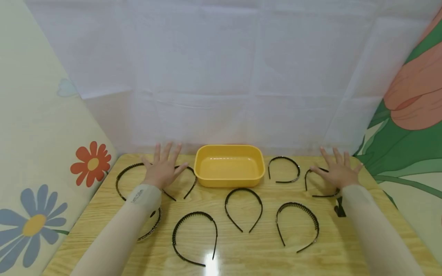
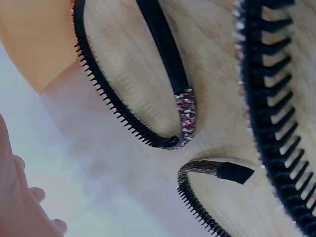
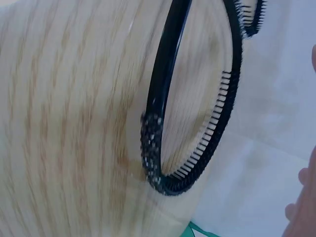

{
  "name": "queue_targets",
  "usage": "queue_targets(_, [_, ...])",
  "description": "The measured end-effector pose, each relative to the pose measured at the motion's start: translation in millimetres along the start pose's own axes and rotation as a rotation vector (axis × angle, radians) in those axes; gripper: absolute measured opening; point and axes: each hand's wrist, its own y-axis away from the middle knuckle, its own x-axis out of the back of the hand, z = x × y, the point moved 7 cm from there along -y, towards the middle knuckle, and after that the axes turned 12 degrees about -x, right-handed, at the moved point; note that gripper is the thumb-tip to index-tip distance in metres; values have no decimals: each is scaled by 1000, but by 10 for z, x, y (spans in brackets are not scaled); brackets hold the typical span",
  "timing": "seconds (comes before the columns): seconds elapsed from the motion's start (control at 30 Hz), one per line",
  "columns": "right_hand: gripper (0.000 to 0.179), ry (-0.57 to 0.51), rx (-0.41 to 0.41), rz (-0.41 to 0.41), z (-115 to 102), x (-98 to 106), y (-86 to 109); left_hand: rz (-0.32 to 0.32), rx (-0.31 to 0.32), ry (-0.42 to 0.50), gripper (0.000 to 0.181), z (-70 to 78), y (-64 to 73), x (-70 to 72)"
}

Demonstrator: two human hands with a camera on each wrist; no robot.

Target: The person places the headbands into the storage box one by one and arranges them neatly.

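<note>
Both hands are spread with straight fingers above the far part of the table, holding nothing. My left hand (image 1: 162, 168) hovers over two black headbands, the outer one (image 1: 119, 178) and the inner one (image 1: 196, 179), hiding parts of both. My right hand (image 1: 340, 170) is above another headband (image 1: 306, 180) and covers part of it. In the left wrist view, a toothed headband has red and silver stones (image 2: 186, 116). The right wrist view shows a headband with dark sparkling stones (image 3: 150, 143). Whether either hand touches a headband, I cannot tell.
A yellow plastic tub (image 1: 229, 184) stands at the back middle of the wooden table (image 1: 255, 257). More headbands lie around: back right (image 1: 299, 168), centre (image 1: 243, 189), front (image 1: 173, 237), front right (image 1: 317, 222), and one partly under the left forearm (image 1: 159, 220). White cloth (image 1: 207, 69) hangs behind.
</note>
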Motion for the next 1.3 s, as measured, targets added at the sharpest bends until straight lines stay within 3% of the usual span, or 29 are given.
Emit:
queue_targets(0.13, [93,-64,25,33,-30,30,50,51,-41,-18,79,35,1,25])
queue_targets(0.4, [79,-297,90,149,-57,89,221,87,-80,11,81,156,61,54])
queue_targets(0.53, [71,-424,41,152,35,75,283,99,-103,25,82,246,83,64])
queue_targets(0.77, [45,-560,-117,253,299,77,381,90,-136,-18,84,427,126,6])
queue_targets(0.9, [46,-607,-226,209,445,10,379,86,-140,-28,84,504,142,-31])
queue_targets(1.1, [55,-601,-356,54,590,-126,344,3,-127,-39,85,534,147,-164])
queue_targets(1.3, [67,-556,-405,-75,619,-194,345,-7,-153,-31,83,597,165,-263])
